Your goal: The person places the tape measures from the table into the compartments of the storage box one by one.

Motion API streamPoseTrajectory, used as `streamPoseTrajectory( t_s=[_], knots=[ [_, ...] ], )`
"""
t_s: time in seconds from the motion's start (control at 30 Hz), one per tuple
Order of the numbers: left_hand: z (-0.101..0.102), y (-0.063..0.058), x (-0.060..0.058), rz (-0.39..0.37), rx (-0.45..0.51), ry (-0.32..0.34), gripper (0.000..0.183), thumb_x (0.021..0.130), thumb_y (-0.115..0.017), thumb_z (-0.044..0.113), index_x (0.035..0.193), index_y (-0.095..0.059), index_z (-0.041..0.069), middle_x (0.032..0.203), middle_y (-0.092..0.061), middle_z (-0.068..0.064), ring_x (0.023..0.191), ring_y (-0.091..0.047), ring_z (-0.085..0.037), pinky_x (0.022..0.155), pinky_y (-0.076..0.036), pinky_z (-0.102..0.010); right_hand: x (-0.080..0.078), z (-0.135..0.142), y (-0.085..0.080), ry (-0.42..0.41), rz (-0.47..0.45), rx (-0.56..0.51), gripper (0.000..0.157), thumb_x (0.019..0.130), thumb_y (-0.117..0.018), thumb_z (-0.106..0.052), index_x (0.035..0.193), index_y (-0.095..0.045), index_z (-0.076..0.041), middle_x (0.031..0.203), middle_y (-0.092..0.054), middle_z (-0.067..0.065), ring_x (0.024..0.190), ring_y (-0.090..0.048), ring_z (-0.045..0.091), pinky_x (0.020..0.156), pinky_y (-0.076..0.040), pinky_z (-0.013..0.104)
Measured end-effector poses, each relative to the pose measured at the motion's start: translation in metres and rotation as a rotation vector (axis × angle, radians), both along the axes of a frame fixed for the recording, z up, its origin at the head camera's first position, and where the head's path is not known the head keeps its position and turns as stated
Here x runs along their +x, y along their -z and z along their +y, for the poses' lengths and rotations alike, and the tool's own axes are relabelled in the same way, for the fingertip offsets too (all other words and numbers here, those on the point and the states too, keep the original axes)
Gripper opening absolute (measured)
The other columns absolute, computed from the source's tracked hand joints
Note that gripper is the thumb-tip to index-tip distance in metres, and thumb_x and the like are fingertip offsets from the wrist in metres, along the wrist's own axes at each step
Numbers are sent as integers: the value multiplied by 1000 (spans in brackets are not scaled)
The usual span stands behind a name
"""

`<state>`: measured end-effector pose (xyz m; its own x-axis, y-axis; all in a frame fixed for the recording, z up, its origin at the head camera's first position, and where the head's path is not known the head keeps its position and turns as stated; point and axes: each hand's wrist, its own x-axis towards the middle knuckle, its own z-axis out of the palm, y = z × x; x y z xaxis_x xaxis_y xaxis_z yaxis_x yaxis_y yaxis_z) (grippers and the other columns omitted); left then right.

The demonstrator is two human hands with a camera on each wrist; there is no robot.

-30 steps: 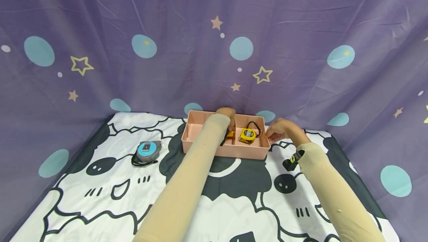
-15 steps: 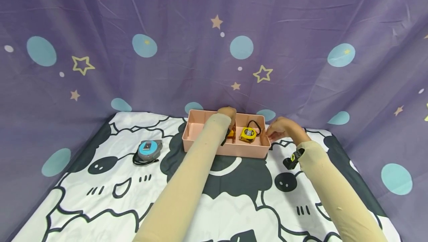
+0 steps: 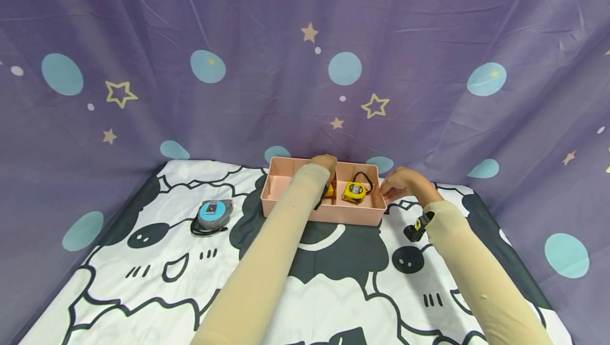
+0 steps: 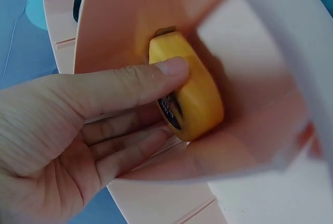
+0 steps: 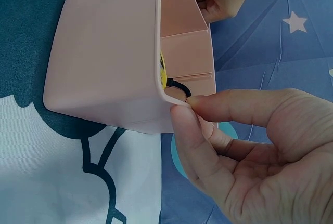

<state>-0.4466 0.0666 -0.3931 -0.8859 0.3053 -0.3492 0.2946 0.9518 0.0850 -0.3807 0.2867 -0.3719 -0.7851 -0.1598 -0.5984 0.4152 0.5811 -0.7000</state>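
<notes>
A pink divided box [image 3: 345, 216] stands at the back of the table. My left hand [image 3: 325, 163] reaches into it, just left of the divider. In the left wrist view, that hand's thumb lies on a yellow tape measure [image 4: 203, 102] and its fingers are on the other side, so it grips the tape measure, which stands on edge. Another yellow tape measure [image 3: 355, 191] with a black strap lies in the right compartment. My right hand [image 3: 403, 182] pinches the box's right-end rim between thumb and finger, as the right wrist view [image 5: 244, 146] confirms.
A blue and grey tape measure [image 3: 212, 215] with a black cord lies on the cloth [image 3: 329, 302] to the left of the box. Behind the box hangs a purple curtain [image 3: 286, 70]. My left forearm [image 3: 271, 255] crosses in front of the box.
</notes>
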Motion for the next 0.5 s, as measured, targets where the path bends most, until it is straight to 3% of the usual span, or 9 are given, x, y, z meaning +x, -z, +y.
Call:
streamPoseTrajectory(
  t_s=[0.2, 0.5],
  knots=[
    [-1, -5, 9, 0, -10, 0, 31, 86, -80, 7, 115, -71, 10, 134, -65, -7, 124, -61, -24, 99, -55, -37, -1, 0, 1, -3, 0, -4, 25, 92, -58, 5, 114, -59, 16, 77, -66, 6, 69, -67, 13, 74, -62, 27],
    [-2, -6, 13, 14, 11, -10, 35, 81, -83, 7, 114, -69, 12, 127, -68, -4, 113, -63, -20, 91, -57, -36, -1, 0, 2, 6, 7, 22, 18, 92, -60, 4, 107, -60, 12, 77, -65, 7, 68, -67, 13, 72, -61, 27]
  ],
)
